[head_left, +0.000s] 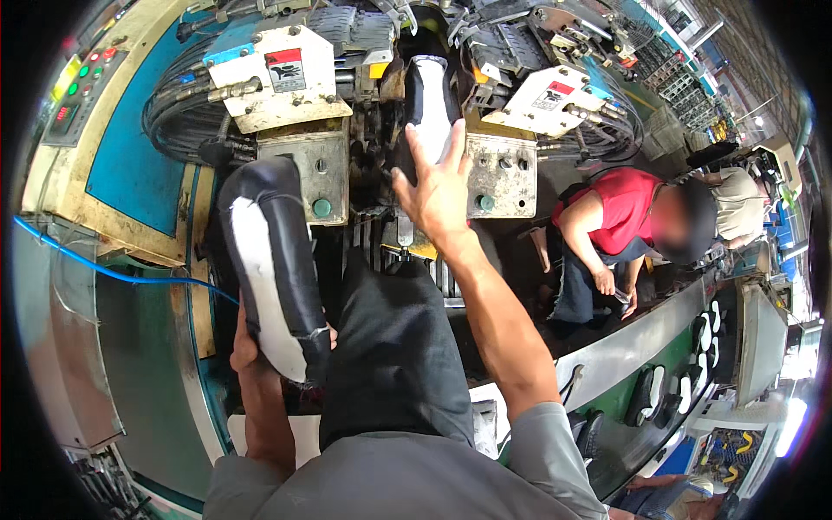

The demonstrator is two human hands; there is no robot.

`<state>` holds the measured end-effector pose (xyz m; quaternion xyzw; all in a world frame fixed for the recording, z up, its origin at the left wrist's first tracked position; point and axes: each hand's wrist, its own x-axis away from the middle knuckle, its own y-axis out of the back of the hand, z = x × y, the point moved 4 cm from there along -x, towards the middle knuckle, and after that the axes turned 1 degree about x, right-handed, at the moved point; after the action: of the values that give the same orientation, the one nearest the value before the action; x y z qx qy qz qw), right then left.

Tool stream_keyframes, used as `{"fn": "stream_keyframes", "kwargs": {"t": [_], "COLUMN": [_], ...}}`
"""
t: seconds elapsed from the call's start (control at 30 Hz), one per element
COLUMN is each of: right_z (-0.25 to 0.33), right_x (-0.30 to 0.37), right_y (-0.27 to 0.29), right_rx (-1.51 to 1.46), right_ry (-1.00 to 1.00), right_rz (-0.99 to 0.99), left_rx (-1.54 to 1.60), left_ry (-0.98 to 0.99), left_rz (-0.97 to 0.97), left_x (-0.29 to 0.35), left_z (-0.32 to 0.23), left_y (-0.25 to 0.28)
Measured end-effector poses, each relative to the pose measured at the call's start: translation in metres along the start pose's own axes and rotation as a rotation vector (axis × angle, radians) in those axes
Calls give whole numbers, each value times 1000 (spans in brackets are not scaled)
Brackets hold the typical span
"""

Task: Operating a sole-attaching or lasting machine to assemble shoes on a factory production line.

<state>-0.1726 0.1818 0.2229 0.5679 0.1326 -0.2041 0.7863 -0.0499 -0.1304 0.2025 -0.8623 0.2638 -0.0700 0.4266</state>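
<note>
My left hand [245, 348] is closed around the lower end of a black shoe upper [302, 251] with a white sole-side strip running down its middle. This shoe stands nearly upright, tilted a little, and hides most of the fingers. A second black shoe upper [429, 91] with a white underside sits sole-up in the middle of a machine [494, 165]. On its near end lies my right hand [436, 191], fingers spread and touching the white surface.
Left of me stands a control panel [76, 91] with green and red buttons; a blue hose [104, 271] crosses below it. At right, a person in red [620, 208] sits by a metal-edged conveyor [620, 338] carrying several black-and-white shoes [646, 394]. Cables [173, 121] loop beside the machine.
</note>
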Motion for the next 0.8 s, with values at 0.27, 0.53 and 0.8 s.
{"fn": "stream_keyframes", "kwargs": {"t": [0.27,0.53,0.8], "right_z": [0,-2,-14], "right_x": [17,-45,-139], "right_y": [-15,-34,-59], "right_rx": [-38,73,210], "right_ry": [211,230,243], "right_rz": [-108,-180,-278], "left_rx": [-19,-22,-82], "left_ry": [23,98,184], "left_rz": [-341,-342,-288], "left_x": [10,-10,-40], "left_z": [45,76,98], "left_y": [-5,-2,20]}}
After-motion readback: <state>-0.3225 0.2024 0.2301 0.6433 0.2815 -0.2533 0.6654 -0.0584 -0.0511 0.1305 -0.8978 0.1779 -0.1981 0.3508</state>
